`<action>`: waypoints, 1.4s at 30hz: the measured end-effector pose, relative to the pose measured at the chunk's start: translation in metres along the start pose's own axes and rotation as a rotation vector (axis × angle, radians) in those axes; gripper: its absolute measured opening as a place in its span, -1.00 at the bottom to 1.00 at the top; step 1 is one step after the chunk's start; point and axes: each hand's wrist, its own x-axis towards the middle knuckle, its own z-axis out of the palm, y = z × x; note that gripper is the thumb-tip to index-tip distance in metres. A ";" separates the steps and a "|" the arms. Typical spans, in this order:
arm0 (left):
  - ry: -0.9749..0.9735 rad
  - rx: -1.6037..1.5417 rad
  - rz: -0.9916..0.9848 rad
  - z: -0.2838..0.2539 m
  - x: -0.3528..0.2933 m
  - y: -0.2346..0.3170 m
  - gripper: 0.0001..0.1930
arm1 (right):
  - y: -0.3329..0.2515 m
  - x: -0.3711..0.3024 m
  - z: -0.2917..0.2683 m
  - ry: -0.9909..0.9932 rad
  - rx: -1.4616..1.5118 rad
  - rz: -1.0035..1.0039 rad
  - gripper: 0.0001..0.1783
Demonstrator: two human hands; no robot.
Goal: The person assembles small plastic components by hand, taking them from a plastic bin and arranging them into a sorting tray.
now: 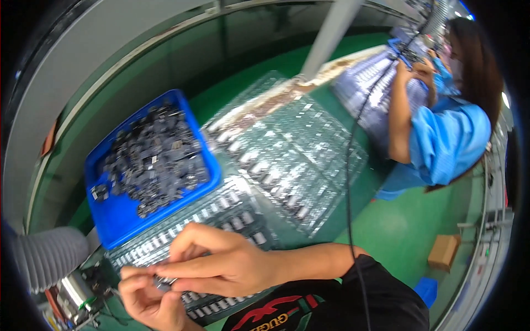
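Note:
My left hand (148,300) and my right hand (223,266) meet at the lower left, fingertips pinched together around a small dark grey part (162,284). Fingers cover most of this part, so its exact kind does not show. Beneath the hands lies a clear plastic blister tray (205,212) with rows of small grey and white pieces in its pockets. Just beyond them stands a blue plastic bin (113,226), heaped with small dark grey rectangular parts (160,151).
Another clear blister tray (301,160) lies right of the bin. A black cable (349,182) hangs across the view. At the right, a co-worker in a blue smock (447,138) handles parts over more trays (361,91). A grey ribbed hose (52,258) stands at the left.

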 end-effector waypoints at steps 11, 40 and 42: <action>-0.646 0.379 0.070 0.042 -0.008 0.040 -0.58 | -0.047 -0.043 -0.062 0.210 -0.192 0.228 -0.84; -0.967 0.608 0.244 0.089 -0.051 0.014 -0.52 | -0.088 -0.092 -0.103 -0.049 -1.306 0.277 -0.59; -0.858 0.673 0.184 0.066 -0.034 0.023 -0.53 | -0.073 -0.082 -0.087 -0.082 -1.259 0.160 -0.57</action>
